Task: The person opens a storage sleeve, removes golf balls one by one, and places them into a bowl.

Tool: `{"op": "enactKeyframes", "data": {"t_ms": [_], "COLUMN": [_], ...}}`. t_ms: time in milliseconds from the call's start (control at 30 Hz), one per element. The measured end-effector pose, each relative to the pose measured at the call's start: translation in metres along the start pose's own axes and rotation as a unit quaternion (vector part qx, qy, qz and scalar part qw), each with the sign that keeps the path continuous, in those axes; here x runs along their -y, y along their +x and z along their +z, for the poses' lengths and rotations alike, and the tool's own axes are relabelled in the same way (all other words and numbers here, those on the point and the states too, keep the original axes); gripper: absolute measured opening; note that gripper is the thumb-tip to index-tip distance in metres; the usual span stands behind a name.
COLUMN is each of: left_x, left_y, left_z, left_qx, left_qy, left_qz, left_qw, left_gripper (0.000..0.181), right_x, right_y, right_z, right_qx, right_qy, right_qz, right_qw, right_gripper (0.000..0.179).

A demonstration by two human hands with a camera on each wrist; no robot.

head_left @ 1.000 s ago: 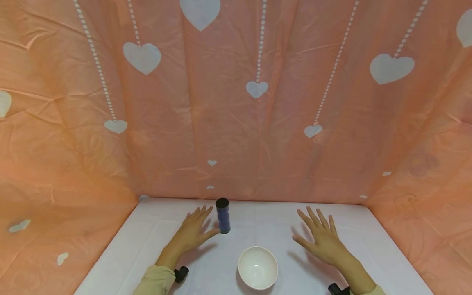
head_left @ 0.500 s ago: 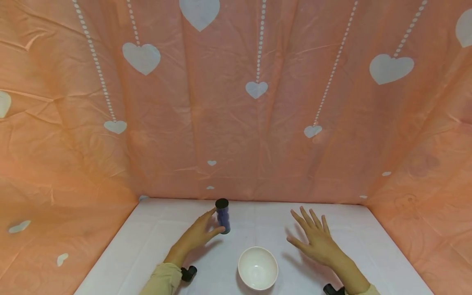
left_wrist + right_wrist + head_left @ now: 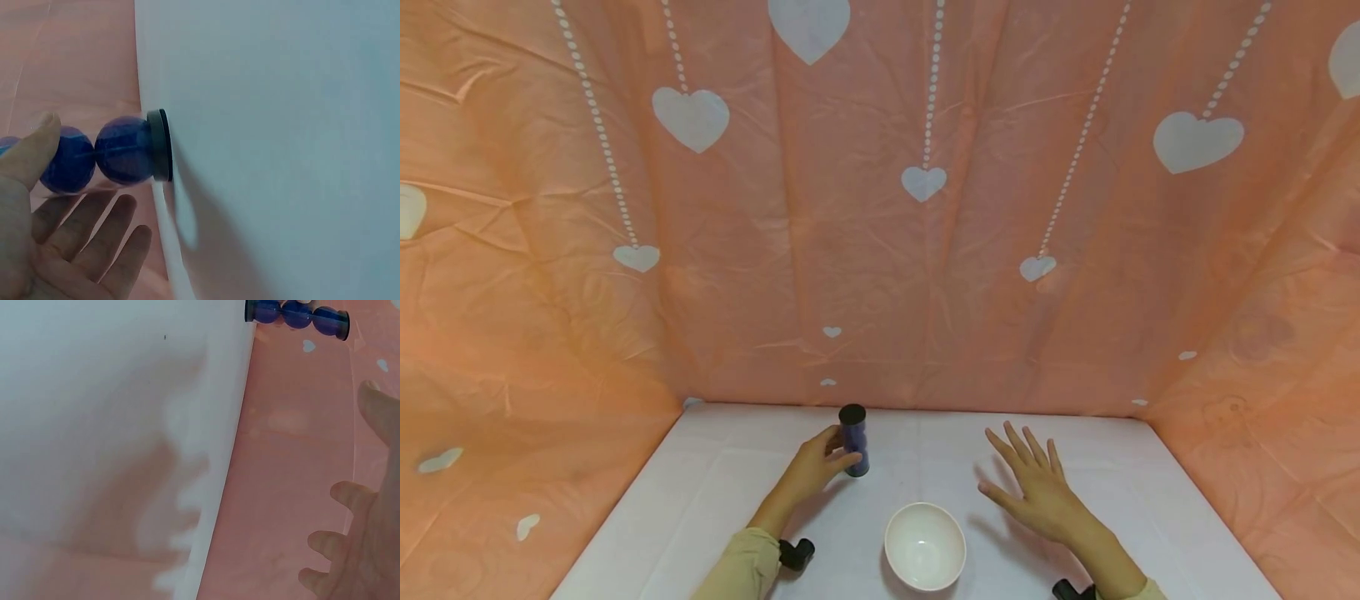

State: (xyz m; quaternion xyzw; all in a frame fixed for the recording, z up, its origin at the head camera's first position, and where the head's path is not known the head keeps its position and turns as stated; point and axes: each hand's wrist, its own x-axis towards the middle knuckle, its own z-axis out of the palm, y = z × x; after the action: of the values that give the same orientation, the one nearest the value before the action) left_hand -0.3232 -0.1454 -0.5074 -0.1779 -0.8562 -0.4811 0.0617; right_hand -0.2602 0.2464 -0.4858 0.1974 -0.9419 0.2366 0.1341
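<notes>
A clear tube [image 3: 854, 446] with black end caps stands upright on the white tabletop, holding blue balls [image 3: 125, 150]. My left hand [image 3: 816, 467] is at the tube's left side. The thumb [image 3: 34, 150] lies across the tube in the left wrist view, while the other fingers reach out rather straight on its far side, some tips hidden behind it. Whether they press on it is unclear. My right hand [image 3: 1033, 492] hovers over the table on the right, fingers spread, holding nothing. A white bowl [image 3: 925, 547] stands between the hands, nearer to me.
An orange cloth [image 3: 880, 292] with white hearts forms the back and side walls around the white table [image 3: 925, 442]. Each wrist wears a black camera, such as the left wrist camera [image 3: 796, 554].
My left hand has moved right to the tube, bringing its thumb across the front and fingers behind. The right hand has drifted slightly left and toward me. Tube and bowl stay put.
</notes>
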Motion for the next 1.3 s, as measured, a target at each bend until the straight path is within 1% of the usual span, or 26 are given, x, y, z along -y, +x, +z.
{"op": "enactKeyframes", "data": {"t_ms": [100,233,333,467,600,767,1000,1100,1300], "left_x": [0.0,0.0,0.0,-0.001,-0.002,-0.006,-0.015,-0.02,-0.027], "left_y": [0.001,0.001,0.0,0.0,-0.002,-0.005,-0.01,-0.013,-0.017], "left_z": [0.003,0.006,0.006,0.006,0.007,0.006,0.002,0.0,-0.001], "left_qx": [-0.007,-0.018,-0.023,-0.031,-0.036,-0.04,-0.045,-0.04,-0.028], "left_qy": [-0.008,-0.004,-0.003,-0.014,-0.025,-0.023,-0.012,-0.017,-0.018], "left_qz": [-0.006,-0.013,-0.019,-0.028,-0.031,-0.035,-0.02,-0.022,-0.013], "left_qw": [0.9999,0.9998,0.9995,0.999,0.9986,0.9983,0.9987,0.9988,0.9994], "left_gripper": [0.046,0.047,0.049,0.051,0.053,0.053,0.046,0.048,0.051], "right_x": [0.002,0.005,0.007,0.01,0.012,0.017,0.025,0.029,0.036], "right_y": [0.0,0.001,0.002,0.004,0.007,0.012,0.014,0.016,0.02], "right_z": [0.001,0.002,0.005,0.007,0.01,0.012,0.011,0.011,0.013], "right_qx": [0.0,-0.002,-0.002,-0.005,-0.009,-0.003,-0.006,-0.008,-0.011], "right_qy": [0.004,0.009,0.009,0.009,0.012,0.019,0.023,0.026,0.033], "right_qz": [-0.003,-0.009,-0.015,-0.022,-0.032,-0.036,-0.042,-0.047,-0.056], "right_qw": [1.0,0.9999,0.9999,0.9997,0.9994,0.9992,0.9988,0.9985,0.9979], "right_gripper": [0.08,0.08,0.081,0.082,0.081,0.08,0.078,0.077,0.077]}}
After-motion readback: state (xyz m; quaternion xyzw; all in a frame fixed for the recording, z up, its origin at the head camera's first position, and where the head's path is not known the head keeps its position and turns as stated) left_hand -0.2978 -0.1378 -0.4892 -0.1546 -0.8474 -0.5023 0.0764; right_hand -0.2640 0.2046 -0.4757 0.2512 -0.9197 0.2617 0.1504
